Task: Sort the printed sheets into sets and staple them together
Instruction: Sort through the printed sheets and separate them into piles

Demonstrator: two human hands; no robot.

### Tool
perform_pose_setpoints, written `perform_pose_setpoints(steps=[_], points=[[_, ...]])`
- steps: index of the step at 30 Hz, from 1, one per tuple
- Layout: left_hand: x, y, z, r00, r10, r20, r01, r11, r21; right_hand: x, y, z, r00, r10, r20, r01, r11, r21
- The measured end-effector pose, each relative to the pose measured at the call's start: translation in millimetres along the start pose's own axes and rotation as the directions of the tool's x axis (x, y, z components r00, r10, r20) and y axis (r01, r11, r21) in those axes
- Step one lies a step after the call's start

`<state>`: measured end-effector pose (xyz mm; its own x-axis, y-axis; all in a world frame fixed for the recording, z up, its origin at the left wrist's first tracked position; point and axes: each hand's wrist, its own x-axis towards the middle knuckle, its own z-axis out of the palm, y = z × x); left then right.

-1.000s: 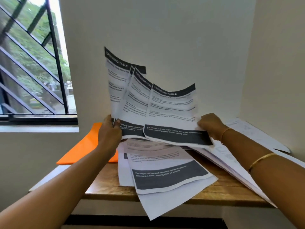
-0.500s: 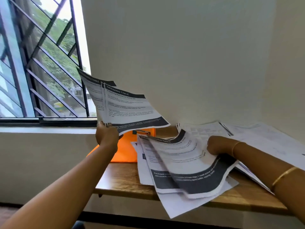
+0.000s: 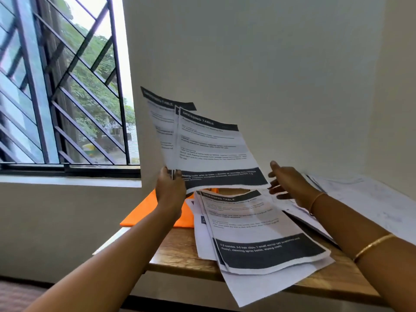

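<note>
Upright, held sheets (image 3: 209,145) in left hand (image 3: 170,188), headers topmost

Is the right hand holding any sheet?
No, the right hand is open, fingers spread, beside the sheets the left hand grips.

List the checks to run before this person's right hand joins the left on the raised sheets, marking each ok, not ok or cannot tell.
1. Left hand grips the raised sheets at a lower corner: ok.
2. Right hand free, fingers spread, holding nothing: ok.
3. Raised sheets squared up: not ok, they are fanned apart.
4. Same heading on all of them: cannot tell, the rear one is blurred.
5. Pile safe on the table: not ok, a sheet overhangs the front edge.
6. Stapler within reach: cannot tell, none in view.
</note>
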<state>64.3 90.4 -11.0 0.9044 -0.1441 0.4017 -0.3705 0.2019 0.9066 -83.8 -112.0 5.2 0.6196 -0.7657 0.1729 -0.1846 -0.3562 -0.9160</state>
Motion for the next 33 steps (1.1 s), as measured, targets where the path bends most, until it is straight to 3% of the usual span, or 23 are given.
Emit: perform_pose_setpoints(steps=[2,4,10,16,20,27,30,33], points=[[-9,1,5,0.998,0.011,0.059,-0.009,0.999,-0.032,-1,-9,-1,0.983,0.109,0.146,-0.139,0.967,0.212],[-16,2,9,0.993,0.003,0.116,0.002,0.999,-0.050,-4,-13,0,0.968,0.138,0.211,-0.199,0.931,0.305],[-21,1,10,0.978,-0.040,0.203,0.063,0.992,-0.108,-6,-13,5,1.000,0.030,0.010,-0.031,0.969,0.245],[-21,2,5,0.906,-0.221,0.360,0.274,0.956,-0.101,-6,-4,-6,0.999,-0.037,0.034,0.027,0.969,0.245],[-20,0,7,0.894,-0.228,0.386,0.264,0.964,-0.042,-5,0,-8,0.994,-0.083,0.077,0.062,0.969,0.239],[-12,-4,4,0.976,-0.103,0.190,0.076,0.986,0.147,6,10,-15,0.993,-0.111,-0.042,0.104,0.986,-0.133],[-3,-8,-5,0.990,-0.045,0.137,-0.006,0.936,0.352,11,17,-34,1.000,0.010,0.029,-0.004,0.977,-0.212],[10,-18,-15,0.989,-0.105,0.107,0.031,0.840,0.542,8,25,-47,0.982,0.135,0.131,-0.076,0.921,-0.383]])
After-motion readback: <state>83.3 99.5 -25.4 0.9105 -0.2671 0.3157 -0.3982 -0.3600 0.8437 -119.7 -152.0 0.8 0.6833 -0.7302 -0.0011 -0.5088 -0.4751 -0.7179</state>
